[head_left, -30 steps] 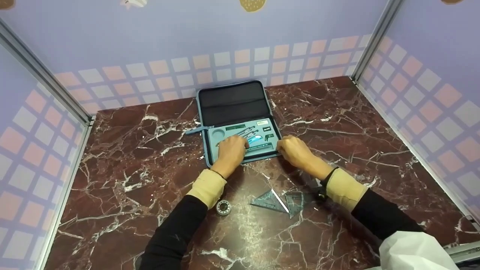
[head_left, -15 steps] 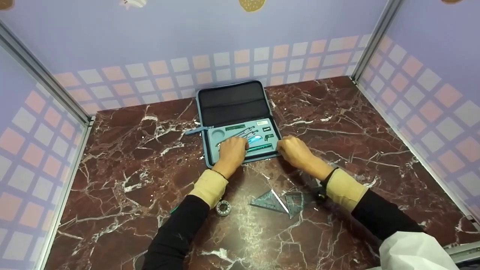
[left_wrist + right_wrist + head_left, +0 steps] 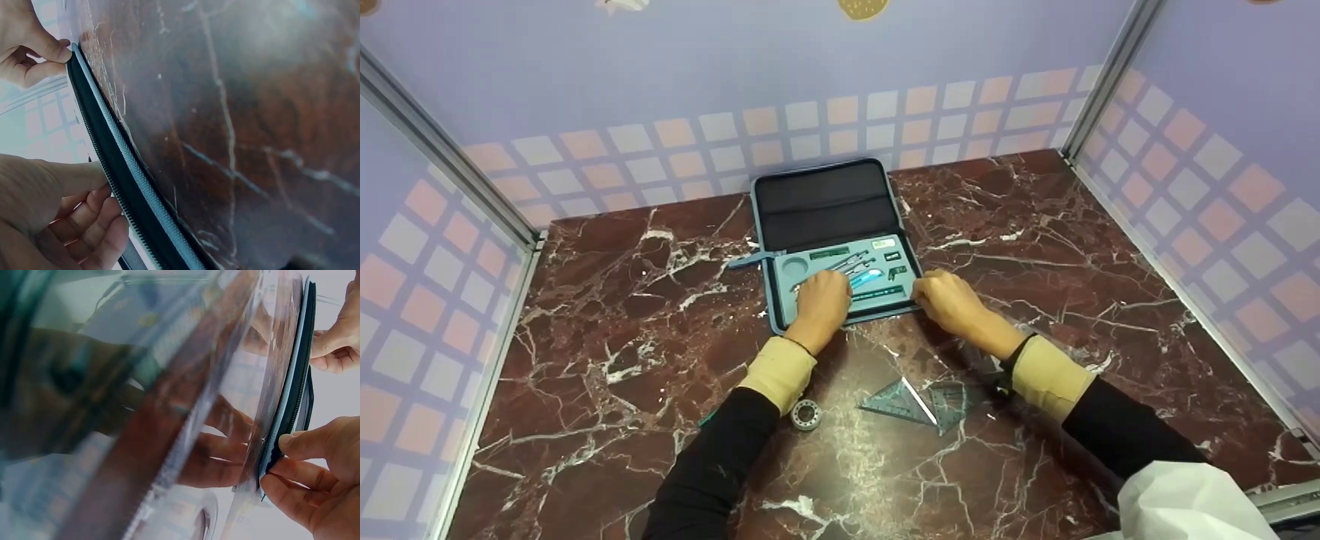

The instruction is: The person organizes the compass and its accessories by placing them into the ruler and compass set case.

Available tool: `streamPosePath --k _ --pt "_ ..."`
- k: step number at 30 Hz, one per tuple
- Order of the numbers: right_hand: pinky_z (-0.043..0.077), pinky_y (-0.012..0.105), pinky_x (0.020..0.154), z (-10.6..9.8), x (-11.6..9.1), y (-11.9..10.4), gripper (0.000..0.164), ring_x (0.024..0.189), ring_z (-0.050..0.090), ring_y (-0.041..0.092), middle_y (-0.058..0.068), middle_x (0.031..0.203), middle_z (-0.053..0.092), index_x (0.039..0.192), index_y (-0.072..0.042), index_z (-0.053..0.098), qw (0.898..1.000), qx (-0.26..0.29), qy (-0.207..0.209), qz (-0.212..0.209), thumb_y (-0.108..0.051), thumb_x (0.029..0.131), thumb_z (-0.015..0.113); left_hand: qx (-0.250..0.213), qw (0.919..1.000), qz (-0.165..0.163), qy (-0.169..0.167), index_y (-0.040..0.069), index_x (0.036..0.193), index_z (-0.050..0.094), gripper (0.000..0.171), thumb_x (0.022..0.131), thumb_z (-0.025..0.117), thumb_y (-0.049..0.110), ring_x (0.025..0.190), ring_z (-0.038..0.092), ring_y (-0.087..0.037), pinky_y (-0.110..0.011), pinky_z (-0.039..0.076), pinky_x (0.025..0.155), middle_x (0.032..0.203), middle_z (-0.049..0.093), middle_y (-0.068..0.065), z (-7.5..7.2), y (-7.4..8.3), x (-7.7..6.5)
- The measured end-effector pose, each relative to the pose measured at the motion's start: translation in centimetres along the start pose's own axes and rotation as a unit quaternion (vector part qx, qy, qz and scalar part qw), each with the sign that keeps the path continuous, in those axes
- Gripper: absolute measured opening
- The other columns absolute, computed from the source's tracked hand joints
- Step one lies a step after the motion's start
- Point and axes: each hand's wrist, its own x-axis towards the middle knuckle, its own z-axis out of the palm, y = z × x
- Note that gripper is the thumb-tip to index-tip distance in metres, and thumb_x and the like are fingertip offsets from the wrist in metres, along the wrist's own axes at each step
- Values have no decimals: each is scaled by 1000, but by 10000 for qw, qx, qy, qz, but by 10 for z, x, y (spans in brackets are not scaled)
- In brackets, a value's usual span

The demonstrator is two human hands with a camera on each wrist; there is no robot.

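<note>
A light blue zip case point(image 3: 772, 300) lies open on the table, its black-lined lid point(image 3: 825, 210) folded back. Its fitted tray holds compasses point(image 3: 855, 262), a blue-handled tool point(image 3: 866, 277), and a dark green ruler point(image 3: 879, 293) in the front slot. My left hand point(image 3: 821, 300) is over the tray's front left, fingers curled at the ruler's left end; the case rim hides its tips in the left wrist view. My right hand point(image 3: 323, 472) pinches the front right corner between thumb and fingers.
Nearer on the marbled table lie clear set squares point(image 3: 911, 405) and a small round ring-like item point(image 3: 806, 415). A green object point(image 3: 706, 418) partly shows beside my left sleeve. Patterned panels point(image 3: 840, 60) enclose the table's back and sides.
The green ruler shifts slightly in its slot and its shine flashes bright, then dark. My left hand moves only a little; the right keeps its place. The green object beside my left sleeve becomes visible.
</note>
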Motion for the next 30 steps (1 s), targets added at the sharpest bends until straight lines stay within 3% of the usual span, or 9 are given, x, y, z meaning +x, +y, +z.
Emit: streamPosePath --k 13,17,20,23,25,27,30 --pt "58 52 71 0 2 0 13 79 68 38 14 83 70 81 -2 73 9999 -27 14 -147 10 80 68 -43 9994 -355 -29 17 53 41 50 94 64 -1 70 67 -30 -45 54 56 73 69 -14 -1 5 -1" --pt "58 52 71 -1 2 0 13 79 68 38 15 83 70 80 -2 73 9999 -61 -16 -113 10 81 68 115 9993 -347 42 10 59 58 38 95 61 -1 80 71 -36 -49 59 61 82 71 -19 2 9 -3" --pt "58 52 71 -1 2 -2 13 80 68 38 15 84 70 81 -2 73 9999 -77 -33 -108 10 81 68 280 9991 -301 54 2 76 72 23 96 60 -1 84 71 -38 -50 59 63 86 71 -21 2 11 -5" --pt "57 53 71 -1 1 -3 13 81 68 39 15 84 70 82 -2 74 9999 -55 -27 -106 9 81 68 372 9987 -336 -4 -2 88 76 16 95 62 -1 87 71 -38 -50 60 66 89 72 -22 1 12 -6" --pt "57 53 72 0 1 -3 13 82 69 39 14 84 70 83 -2 74 9999 -60 9 -99 9 81 68 358 9987 -353 -57 -1 85 75 17 95 62 -2 89 71 -38 -50 60 67 90 72 -21 0 12 -6" --pt "58 52 72 -1 0 -3 13 82 69 39 14 84 70 83 -2 74 9999 -75 39 -84 9 81 69 261 9990 -343 -94 4 71 70 27 95 61 -4 88 71 -37 -49 60 66 89 72 -20 -1 11 -6" --pt "58 52 72 -1 0 -2 13 82 69 38 14 84 70 82 -2 74 9999 -102 45 -69 10 81 68 71 9997 -235 -77 13 55 48 45 93 59 -8 81 69 -32 -45 57 60 80 69 -15 -3 9 -7"
